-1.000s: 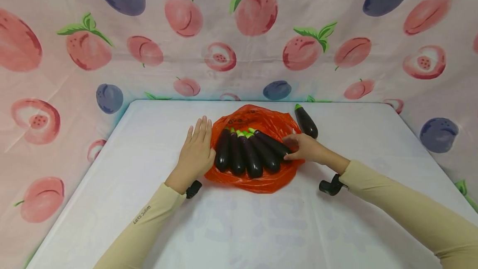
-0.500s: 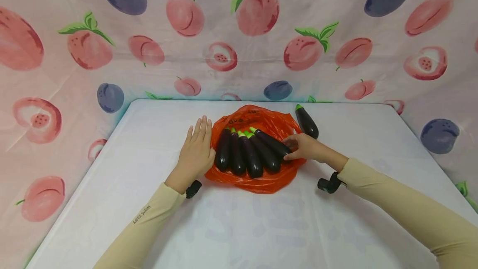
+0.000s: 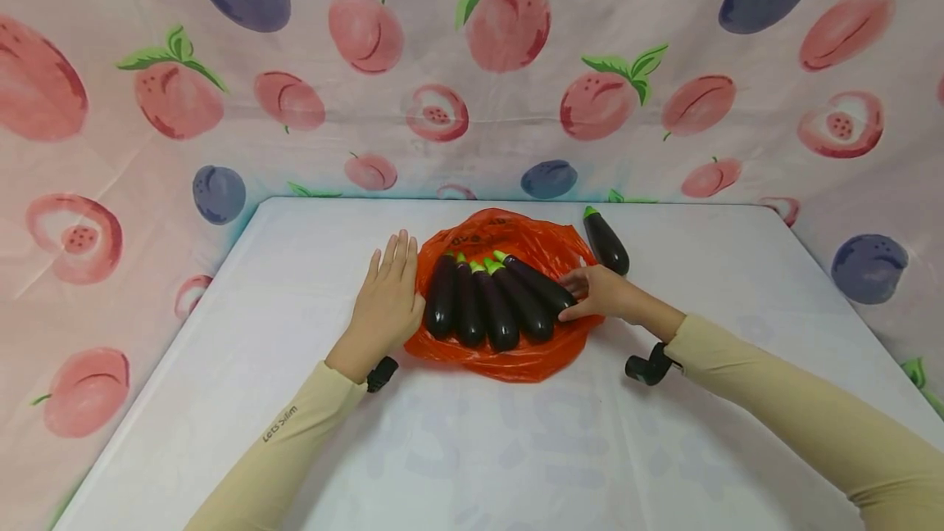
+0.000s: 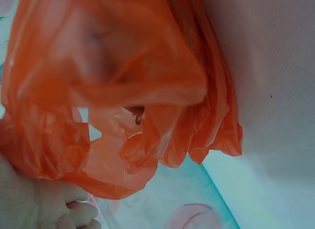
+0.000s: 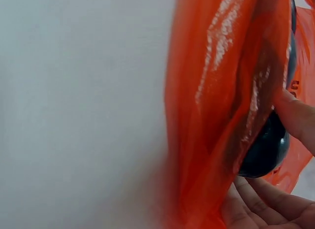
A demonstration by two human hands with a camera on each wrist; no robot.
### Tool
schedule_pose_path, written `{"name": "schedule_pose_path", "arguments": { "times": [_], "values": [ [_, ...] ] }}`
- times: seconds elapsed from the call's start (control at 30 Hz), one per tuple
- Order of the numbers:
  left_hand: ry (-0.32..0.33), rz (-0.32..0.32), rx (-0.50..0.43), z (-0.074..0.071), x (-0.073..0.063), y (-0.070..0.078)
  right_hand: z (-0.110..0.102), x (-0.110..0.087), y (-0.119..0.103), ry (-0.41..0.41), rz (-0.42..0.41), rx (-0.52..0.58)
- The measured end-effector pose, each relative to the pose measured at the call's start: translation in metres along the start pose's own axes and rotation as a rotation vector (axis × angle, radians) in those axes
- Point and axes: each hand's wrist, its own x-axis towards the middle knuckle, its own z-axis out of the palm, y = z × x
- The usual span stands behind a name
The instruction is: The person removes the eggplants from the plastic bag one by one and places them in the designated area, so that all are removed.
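Note:
Several dark eggplants (image 3: 496,314) with bright green stem ends lie fanned out side by side in an orange-red plastic bag (image 3: 509,367), whose mouth is spread wide. My left hand (image 3: 385,306) lies against the bag's left side, fingers straight and together. In the left wrist view the bag's wall (image 4: 118,155) fills much of the picture, with fingertips (image 4: 81,212) below it. My right hand (image 3: 605,292) holds the rounded lower end of the rightmost eggplant (image 3: 542,285), thumb on one side and fingers on the other. The right wrist view shows that eggplant's end (image 5: 266,147) between them.
A single eggplant (image 3: 606,242) lies outside the bag, just behind my right hand. The white table (image 3: 472,449) ends at the back against a fruit-patterned cloth (image 3: 509,129). Small black devices sit at both wrists (image 3: 649,365).
Hands, bag and eggplants stay in nearly the same places. My right thumb has shifted very slightly at the rightmost eggplant's end.

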Motion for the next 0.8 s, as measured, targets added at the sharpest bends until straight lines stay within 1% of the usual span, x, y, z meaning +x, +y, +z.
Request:
{"name": "schedule_pose_path", "arguments": {
  "times": [0.3, 0.6, 0.8],
  "values": [
    [0.006, 0.004, -0.001, 0.0002, -0.0004, -0.0001, -0.0054, -0.0003, -0.0002, -0.065, 0.087, 0.14],
    [0.004, 0.004, 0.003, -0.0003, -0.0005, 0.0009, -0.0083, 0.0012, 0.0061, -0.124, 0.133, 0.343],
    [0.003, 0.004, 0.006, -0.0014, -0.0006, 0.0012, -0.0102, 0.0012, 0.008, -0.137, 0.142, 0.389]
  ]
}}
